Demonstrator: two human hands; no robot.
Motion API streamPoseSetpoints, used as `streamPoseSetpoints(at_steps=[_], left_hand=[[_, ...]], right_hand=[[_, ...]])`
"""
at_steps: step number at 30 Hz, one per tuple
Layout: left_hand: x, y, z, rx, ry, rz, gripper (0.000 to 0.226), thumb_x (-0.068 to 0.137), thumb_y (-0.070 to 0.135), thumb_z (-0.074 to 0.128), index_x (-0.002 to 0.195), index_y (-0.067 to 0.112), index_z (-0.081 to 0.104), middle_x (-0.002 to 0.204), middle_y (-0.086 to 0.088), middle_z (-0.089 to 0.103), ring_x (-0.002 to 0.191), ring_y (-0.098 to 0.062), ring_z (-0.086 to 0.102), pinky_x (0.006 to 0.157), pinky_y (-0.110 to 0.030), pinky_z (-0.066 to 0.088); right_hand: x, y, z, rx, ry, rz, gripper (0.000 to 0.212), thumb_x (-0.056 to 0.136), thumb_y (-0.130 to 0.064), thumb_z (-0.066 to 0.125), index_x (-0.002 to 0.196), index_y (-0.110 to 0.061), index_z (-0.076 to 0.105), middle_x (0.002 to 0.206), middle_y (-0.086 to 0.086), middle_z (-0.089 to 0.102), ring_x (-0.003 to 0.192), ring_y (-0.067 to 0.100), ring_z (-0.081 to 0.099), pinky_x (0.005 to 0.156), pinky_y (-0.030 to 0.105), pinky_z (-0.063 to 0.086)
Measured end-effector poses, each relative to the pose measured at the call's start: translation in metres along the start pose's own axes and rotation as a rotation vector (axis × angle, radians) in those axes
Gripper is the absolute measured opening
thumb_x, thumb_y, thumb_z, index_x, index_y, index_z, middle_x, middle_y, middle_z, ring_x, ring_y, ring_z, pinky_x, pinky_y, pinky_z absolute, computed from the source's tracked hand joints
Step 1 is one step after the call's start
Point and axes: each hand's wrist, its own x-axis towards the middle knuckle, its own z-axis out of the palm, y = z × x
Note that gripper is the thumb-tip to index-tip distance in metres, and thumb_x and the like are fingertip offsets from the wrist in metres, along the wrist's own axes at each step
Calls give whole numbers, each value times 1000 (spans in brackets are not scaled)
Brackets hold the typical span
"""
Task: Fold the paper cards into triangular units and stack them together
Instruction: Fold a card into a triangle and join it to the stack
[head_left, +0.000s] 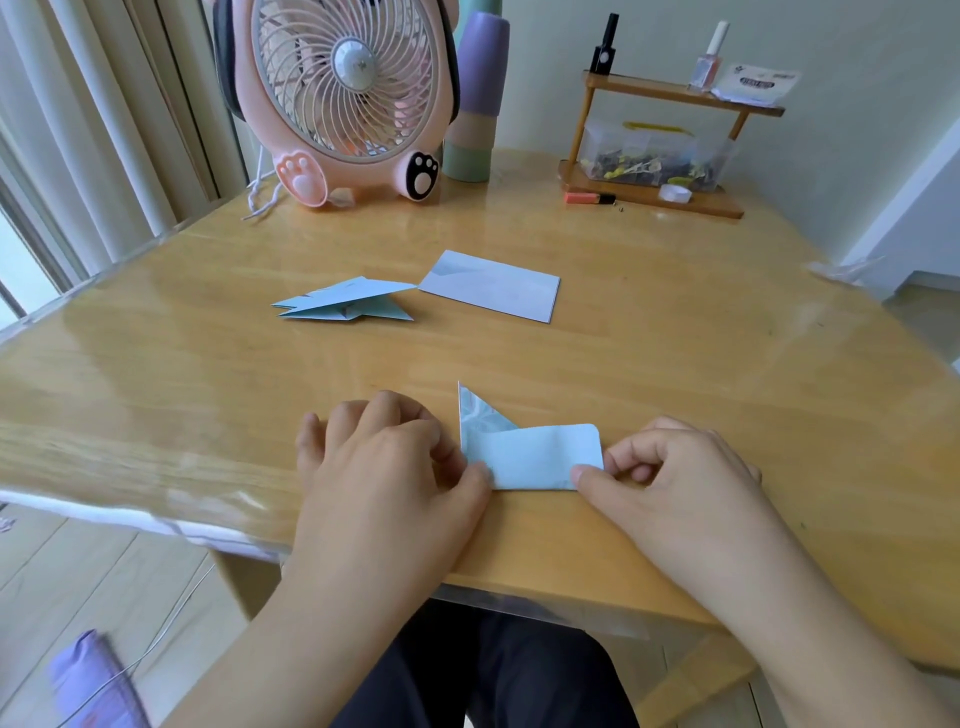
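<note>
A pale blue paper card (530, 457), partly folded with one pointed corner standing up at its left, lies near the table's front edge. My left hand (389, 467) pinches its left end with thumb and curled fingers. My right hand (670, 467) pinches its right rounded corner between thumb and forefinger. Farther back, a stack of folded triangular units (343, 304) lies left of centre. A flat unfolded card (491, 286) rests just to its right.
On the wooden table (675, 338), a pink fan (343, 98) stands at the back with stacked cups (475, 98) beside it. A small wooden shelf (665, 140) with bottles and a plastic box sits back right, an orange marker (589, 198) before it.
</note>
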Motion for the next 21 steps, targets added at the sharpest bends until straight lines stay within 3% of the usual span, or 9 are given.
streamPoseSetpoints(at_steps=[7,12,18,21], left_hand=[[-4,2,-2,29,7,-21,18,79,46,60,75,29,53,95,18,47,106,-13,32,114,-46,8],[-6,-1,-4,1,-26,34,19,84,38,57,101,45,55,103,24,47,113,-15,32,114,-49,4],[-6,-5,-1,-17,14,100,17,85,31,62,90,47,69,105,26,48,112,-14,33,113,-56,3],[-2,-1,3,-25,62,297,23,78,18,63,74,39,71,102,18,62,107,-24,49,99,-71,19]], right_hand=[[4,-3,2,-49,7,24,23,72,-43,66,55,-28,62,60,-13,45,86,13,52,90,33,33],[3,-1,2,-44,14,27,27,74,-45,66,56,-27,61,60,-13,44,92,11,52,86,31,28],[4,-1,4,-92,48,10,31,77,-50,64,58,-27,58,65,-14,46,93,11,50,78,28,20],[6,0,5,-135,56,-2,31,75,-54,64,62,-27,57,73,-14,49,95,10,48,73,27,14]])
